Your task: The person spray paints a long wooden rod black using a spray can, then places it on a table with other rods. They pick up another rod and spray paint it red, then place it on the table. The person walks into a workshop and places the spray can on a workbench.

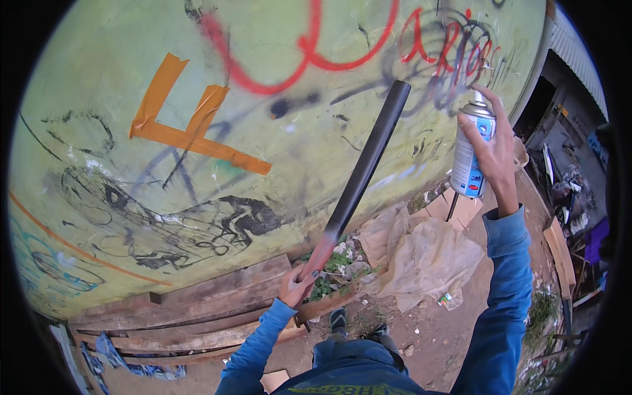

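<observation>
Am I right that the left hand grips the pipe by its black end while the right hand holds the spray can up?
Not quite. In the head view the left hand grips the pipe by its unpainted reddish end; the black part points up. The right hand does hold the spray can up.

Single head-worn fisheye view, looking forward and down from the person's head; graffitied wall (263, 131) close ahead, ground near, sheds far right.

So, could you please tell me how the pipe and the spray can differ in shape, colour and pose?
The pipe is long, slim and mostly black, reddish near the left hand; the spray can is short, stout, white and blue. The pipe slants toward the wall; the can stands nearly upright in the right hand. Both are held up off the ground.
</observation>
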Demonstrator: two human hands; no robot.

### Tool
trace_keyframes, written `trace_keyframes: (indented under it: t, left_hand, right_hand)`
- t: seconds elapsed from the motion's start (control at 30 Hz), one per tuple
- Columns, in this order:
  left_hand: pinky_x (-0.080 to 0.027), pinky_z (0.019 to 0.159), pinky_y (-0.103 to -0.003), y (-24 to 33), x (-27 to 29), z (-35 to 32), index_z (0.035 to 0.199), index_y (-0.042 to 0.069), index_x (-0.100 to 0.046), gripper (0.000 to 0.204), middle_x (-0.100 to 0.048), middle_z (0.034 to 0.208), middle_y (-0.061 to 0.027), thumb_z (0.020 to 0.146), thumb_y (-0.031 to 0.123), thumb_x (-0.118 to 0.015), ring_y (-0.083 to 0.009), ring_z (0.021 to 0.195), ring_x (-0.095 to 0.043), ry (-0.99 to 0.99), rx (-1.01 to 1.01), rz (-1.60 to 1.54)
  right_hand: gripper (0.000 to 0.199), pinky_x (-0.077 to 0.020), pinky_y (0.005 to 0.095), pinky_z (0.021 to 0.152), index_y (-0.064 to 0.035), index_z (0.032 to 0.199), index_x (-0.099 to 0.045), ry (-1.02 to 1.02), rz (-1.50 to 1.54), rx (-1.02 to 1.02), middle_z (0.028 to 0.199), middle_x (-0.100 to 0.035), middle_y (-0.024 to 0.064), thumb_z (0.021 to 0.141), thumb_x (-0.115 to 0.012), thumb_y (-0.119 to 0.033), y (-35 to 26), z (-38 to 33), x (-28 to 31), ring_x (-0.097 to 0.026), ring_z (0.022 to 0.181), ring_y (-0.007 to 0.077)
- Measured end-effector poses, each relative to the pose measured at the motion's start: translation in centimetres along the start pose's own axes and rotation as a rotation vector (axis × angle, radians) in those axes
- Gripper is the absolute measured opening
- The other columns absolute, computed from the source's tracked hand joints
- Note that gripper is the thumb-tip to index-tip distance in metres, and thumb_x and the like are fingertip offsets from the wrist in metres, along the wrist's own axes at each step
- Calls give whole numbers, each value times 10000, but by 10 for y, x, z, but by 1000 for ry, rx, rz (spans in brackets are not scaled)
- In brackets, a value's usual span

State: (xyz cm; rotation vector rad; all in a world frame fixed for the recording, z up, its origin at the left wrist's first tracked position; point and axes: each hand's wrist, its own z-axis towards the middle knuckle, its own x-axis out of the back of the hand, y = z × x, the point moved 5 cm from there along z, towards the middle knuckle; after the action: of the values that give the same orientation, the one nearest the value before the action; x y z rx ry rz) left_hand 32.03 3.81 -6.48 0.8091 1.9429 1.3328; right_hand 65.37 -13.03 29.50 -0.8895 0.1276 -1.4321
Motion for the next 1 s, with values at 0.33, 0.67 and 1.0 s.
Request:
trace_keyframes:
  t: [0.33, 0.67, 1.0]
  left_hand:
    - [-425, 497, -250, 6, -7, 4, 1234, 29, -481, 367, -552, 678, -31, 935, 212, -588, -108, 518, -513, -171, -32, 30]
    - [-380, 481, -235, -3, 6, 7, 1047, 26, -563, 216, -525, 656, 6, 926, 201, -602, -68, 529, -479, -139, -8, 43]
    - [-415, 527, -234, 0, 5, -7, 1059, 13, -575, 198, -568, 700, -8, 883, 103, -590, -76, 579, -512, -94, -78, 137]
  right_hand:
    - [627, -539, 384, 737, -183, 1288, -548, -288, -288, 253, 1051, -568, 174, 703, -773, -185, -45, -114, -56, -640, 883, 316]
    - [596, -551, 395, 610, -232, 1316, -530, -577, -171, 158, 1000, -531, 188, 757, -729, -289, -54, -165, -82, -642, 764, 339]
    - [516, -528, 352, 718, -137, 1273, -522, 209, -132, 41, 955, -670, 127, 821, -709, -301, -25, 29, 25, -668, 758, 203]
